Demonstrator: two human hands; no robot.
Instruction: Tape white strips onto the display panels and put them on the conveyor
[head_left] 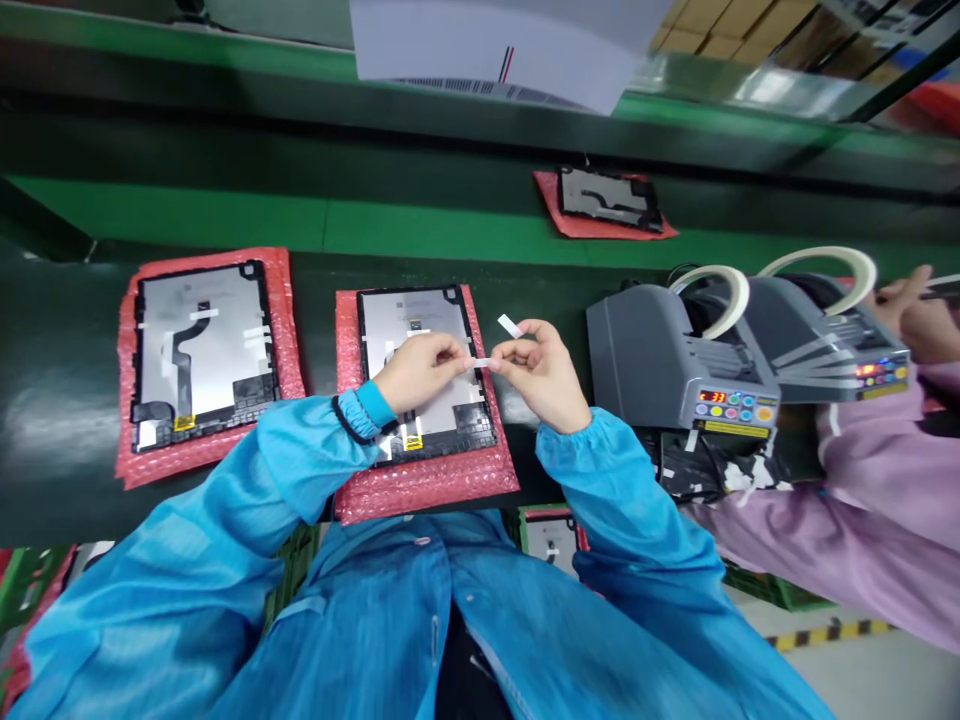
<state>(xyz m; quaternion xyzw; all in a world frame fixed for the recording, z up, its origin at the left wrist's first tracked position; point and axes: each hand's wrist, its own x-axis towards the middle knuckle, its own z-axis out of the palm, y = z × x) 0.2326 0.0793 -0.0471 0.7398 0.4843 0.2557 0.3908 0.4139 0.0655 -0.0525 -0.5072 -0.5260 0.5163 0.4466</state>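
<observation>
Between my two hands a short strip of white tape (481, 363) is stretched, one end pinched by my left hand (424, 370) and the other by my right hand (544, 375). A second strip of tape (510, 326) sticks up from the fingers of my right hand. Both hands are over the right side of a tablet screen panel (442, 405), which lies back side up. Under that panel is red bubble wrap (427, 485). White tape pieces, a black flex cable and a yellow label show on its back, partly hidden by my left hand.
To the left, another screen panel (217, 350) lies on red bubble wrap; a third panel (609, 198) is at the back. Two grey tape dispensers (675, 350) stand right, beside a co-worker's pink sleeve (862, 510). A white sheet (495, 40) hangs above.
</observation>
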